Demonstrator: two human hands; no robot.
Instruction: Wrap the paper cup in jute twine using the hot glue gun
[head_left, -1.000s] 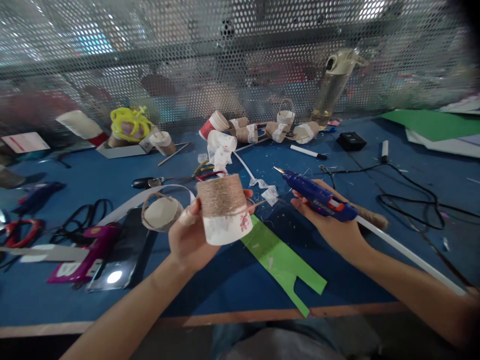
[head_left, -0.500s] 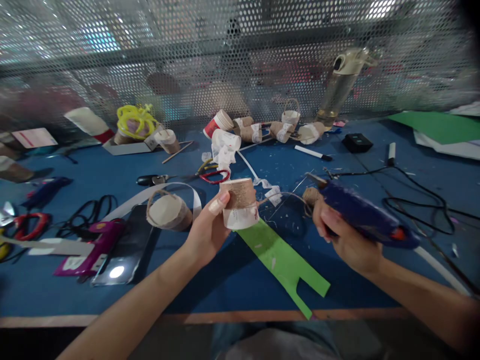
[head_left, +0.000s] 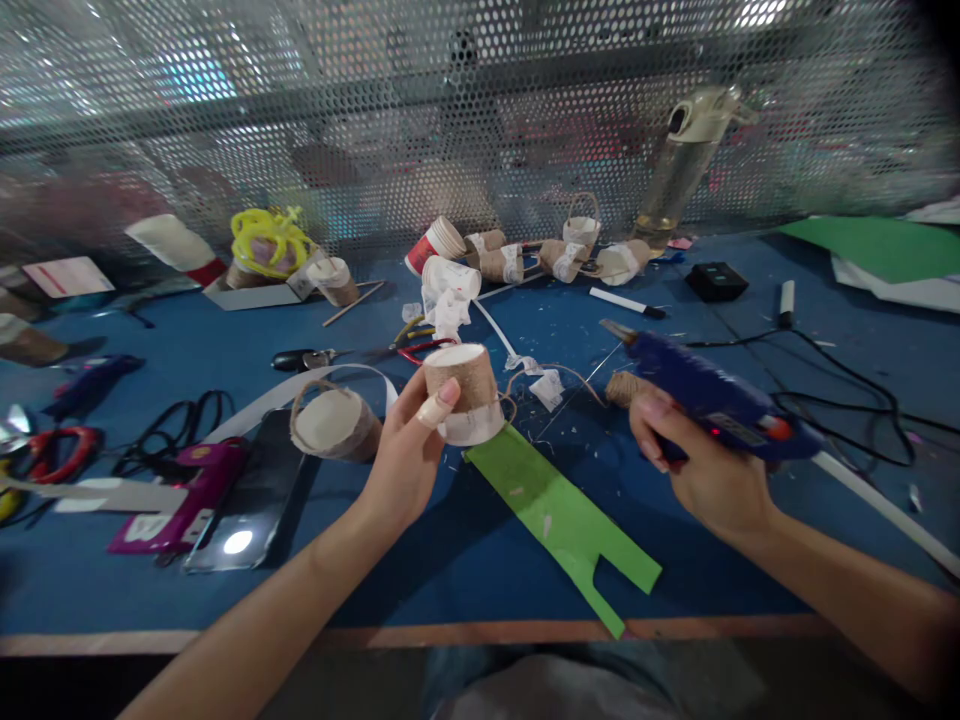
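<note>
My left hand (head_left: 409, 450) is closed round a small paper cup wrapped in jute twine (head_left: 463, 393), held upside down above the blue table (head_left: 450, 560). A loose end of twine (head_left: 555, 375) trails from the cup to a small twine spool (head_left: 624, 387) on the table. My right hand (head_left: 701, 465) grips a blue hot glue gun (head_left: 712, 395) with its nozzle pointing up and left, a hand's width to the right of the cup. A white glue stick (head_left: 885, 505) sticks out of the gun's back.
A green paper strip (head_left: 562, 515) lies under the hands. Beside the left hand lie a twine-handled cup (head_left: 334, 422), a phone (head_left: 240, 500) and a pink glue gun (head_left: 180, 495). Scissors (head_left: 420, 350), more wrapped cups (head_left: 517, 260), a bottle (head_left: 682, 160) and black cables (head_left: 847, 400) lie further back. Perforated metal screen behind.
My left hand has carried the cup forward and down and tilted it. My right hand has drawn the glue gun right and turned it, nozzle away from the cup.
</note>
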